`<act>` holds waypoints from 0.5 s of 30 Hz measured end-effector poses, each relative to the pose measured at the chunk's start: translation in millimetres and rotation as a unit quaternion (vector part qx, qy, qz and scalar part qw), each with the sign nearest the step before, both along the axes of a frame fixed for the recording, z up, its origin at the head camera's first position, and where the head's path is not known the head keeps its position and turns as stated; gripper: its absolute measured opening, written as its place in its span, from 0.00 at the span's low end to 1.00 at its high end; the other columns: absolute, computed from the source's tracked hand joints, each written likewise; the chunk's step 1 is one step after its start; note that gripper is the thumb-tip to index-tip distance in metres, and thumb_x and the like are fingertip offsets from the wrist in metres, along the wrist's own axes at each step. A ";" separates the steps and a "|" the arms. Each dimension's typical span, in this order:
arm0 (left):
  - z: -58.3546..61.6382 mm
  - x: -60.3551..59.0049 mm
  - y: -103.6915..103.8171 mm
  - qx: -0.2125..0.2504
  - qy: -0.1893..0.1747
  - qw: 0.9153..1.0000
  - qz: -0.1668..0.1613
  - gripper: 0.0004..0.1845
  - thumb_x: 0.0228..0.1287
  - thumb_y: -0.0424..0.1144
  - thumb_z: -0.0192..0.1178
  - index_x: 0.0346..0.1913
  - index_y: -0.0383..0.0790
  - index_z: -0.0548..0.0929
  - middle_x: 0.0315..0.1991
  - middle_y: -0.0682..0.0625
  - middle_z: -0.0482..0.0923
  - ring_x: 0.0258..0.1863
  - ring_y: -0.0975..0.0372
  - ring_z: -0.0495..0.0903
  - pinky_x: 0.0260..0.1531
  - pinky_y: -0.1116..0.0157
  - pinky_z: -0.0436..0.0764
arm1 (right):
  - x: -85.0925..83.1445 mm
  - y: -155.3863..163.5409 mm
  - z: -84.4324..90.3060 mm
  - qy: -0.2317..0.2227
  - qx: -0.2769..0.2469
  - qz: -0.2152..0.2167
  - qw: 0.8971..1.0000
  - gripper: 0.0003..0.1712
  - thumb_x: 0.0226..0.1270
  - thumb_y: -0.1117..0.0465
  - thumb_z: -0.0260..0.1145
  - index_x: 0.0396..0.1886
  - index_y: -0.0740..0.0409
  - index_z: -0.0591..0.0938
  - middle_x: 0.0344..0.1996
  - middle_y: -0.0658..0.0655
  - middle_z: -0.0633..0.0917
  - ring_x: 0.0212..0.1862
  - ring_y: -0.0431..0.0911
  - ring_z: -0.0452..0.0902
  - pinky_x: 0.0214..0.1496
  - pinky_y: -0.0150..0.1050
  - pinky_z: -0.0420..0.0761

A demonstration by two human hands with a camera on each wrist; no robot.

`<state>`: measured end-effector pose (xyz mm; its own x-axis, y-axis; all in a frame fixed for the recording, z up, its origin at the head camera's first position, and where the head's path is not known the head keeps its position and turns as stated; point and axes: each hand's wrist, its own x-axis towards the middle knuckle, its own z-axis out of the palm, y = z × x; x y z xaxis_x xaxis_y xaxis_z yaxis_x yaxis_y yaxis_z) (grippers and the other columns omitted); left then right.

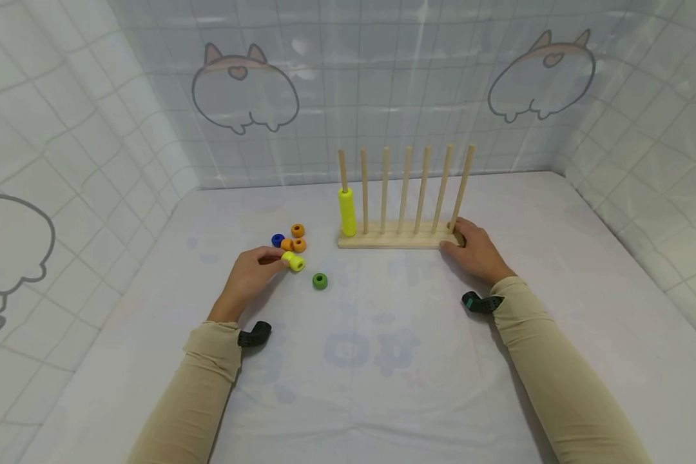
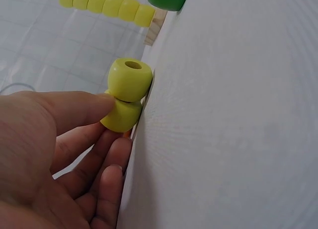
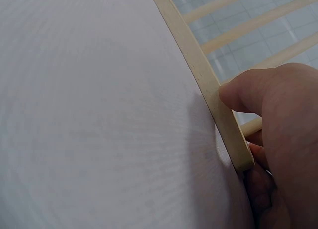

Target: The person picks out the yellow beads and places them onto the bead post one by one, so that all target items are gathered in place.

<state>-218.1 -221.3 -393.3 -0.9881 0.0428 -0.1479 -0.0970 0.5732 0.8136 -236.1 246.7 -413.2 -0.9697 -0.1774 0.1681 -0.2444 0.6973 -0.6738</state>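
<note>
My left hand (image 1: 252, 276) pinches a yellow bead (image 2: 120, 116) between thumb and fingers, close over the table. A second yellow bead (image 2: 130, 81) sits right against it, its hole showing. My right hand (image 1: 477, 250) grips the right end of a wooden peg rack (image 1: 396, 241), the thumb (image 3: 243, 92) lying on the front edge of the base. Upright pegs stand in a row along the rack. Several yellow beads (image 1: 347, 212) are stacked on its leftmost peg, and the other pegs are bare.
Just beyond my left hand lie three orange beads (image 1: 298, 230) and a blue bead (image 1: 278, 240). A green bead (image 1: 320, 281) lies apart, between that hand and the rack. Tiled-pattern sheeting (image 1: 383, 84) rises behind the table (image 1: 348, 399) and at both sides.
</note>
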 end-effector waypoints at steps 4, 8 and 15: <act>1.4 1.9 0.3 0.007 0.003 1.000 -0.002 0.20 0.72 0.46 0.62 0.59 0.39 0.81 0.59 0.44 0.75 0.60 0.51 0.72 0.59 0.54 0.73 | 0.0 -0.1 -0.1 -0.003 0.000 0.000 1.000 0.28 0.75 0.57 0.61 0.68 0.67 0.71 0.65 0.67 0.72 0.64 0.60 0.68 0.65 0.58 0.67; 0.6 2.1 0.4 0.004 0.012 1.000 -0.011 0.18 0.71 0.45 0.63 0.57 0.39 0.80 0.58 0.43 0.76 0.59 0.51 0.73 0.59 0.54 0.73 | 0.0 -0.2 0.5 -0.004 0.001 -0.001 1.000 0.29 0.75 0.56 0.60 0.69 0.67 0.70 0.66 0.67 0.72 0.64 0.60 0.68 0.65 0.59 0.67; -2.1 0.6 0.1 -0.009 0.021 1.000 -0.018 0.20 0.70 0.46 0.63 0.58 0.40 0.79 0.57 0.44 0.77 0.58 0.51 0.74 0.59 0.53 0.74 | 0.5 0.2 0.4 -0.002 -0.001 0.001 1.000 0.28 0.75 0.57 0.60 0.69 0.66 0.71 0.66 0.67 0.72 0.64 0.60 0.68 0.65 0.58 0.67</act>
